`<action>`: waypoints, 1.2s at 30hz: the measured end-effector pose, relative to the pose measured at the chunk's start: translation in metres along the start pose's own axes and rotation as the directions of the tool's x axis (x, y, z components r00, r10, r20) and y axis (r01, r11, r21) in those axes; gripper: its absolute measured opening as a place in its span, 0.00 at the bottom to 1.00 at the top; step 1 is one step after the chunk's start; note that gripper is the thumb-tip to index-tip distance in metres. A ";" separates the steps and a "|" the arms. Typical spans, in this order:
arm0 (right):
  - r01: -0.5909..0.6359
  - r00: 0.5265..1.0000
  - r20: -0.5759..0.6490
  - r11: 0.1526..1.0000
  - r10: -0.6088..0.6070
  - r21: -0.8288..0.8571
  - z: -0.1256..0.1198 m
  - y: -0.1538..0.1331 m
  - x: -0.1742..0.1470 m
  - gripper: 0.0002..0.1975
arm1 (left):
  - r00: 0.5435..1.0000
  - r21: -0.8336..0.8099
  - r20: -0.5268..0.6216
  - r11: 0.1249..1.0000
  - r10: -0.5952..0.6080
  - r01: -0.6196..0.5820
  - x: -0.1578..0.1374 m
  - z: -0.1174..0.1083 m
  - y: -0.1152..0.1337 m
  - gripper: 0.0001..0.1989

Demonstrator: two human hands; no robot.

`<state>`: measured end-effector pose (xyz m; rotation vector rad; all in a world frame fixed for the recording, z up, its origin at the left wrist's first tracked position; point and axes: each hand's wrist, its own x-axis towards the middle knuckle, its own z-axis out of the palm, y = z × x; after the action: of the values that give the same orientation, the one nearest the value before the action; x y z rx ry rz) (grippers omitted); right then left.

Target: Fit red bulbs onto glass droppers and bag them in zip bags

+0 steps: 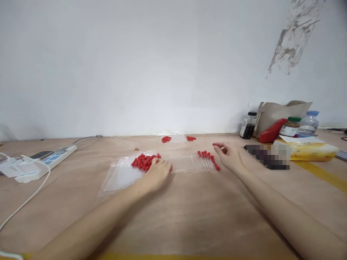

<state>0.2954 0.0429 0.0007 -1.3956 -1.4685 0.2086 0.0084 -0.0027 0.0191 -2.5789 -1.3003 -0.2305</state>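
My left hand rests palm down, fingers apart and slightly bent, at the right edge of a heap of red rubber bulbs. Some of its fingertips are hard to make out against the heap. Beside it lies a row of thin clear tubes, side by side. Several tubes at the row's right end carry red bulbs on their far ends. Another red bulb lies angled at the row's right edge. Just beyond, my right hand is raised, pinching one small red rubber bulb between thumb and fingertips.
Clear plastic bags lie under the heap. Two small groups of red bulbs sit near the wall. A power strip with chargers and cables is left; a dark bottle, jars, a grey bag and a yellow tissue pack stand right.
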 end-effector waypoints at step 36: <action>0.336 0.823 0.370 0.895 -0.431 0.294 0.036 -0.051 -0.093 0.06 | 0.953 -0.419 -0.299 0.904 -0.044 -0.090 -0.027 0.031 0.024 0.08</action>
<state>0.2150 -0.0298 -0.0287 -0.8756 -1.9955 0.4223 0.0128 -0.0286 -0.0203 -2.7501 -1.2088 -0.9686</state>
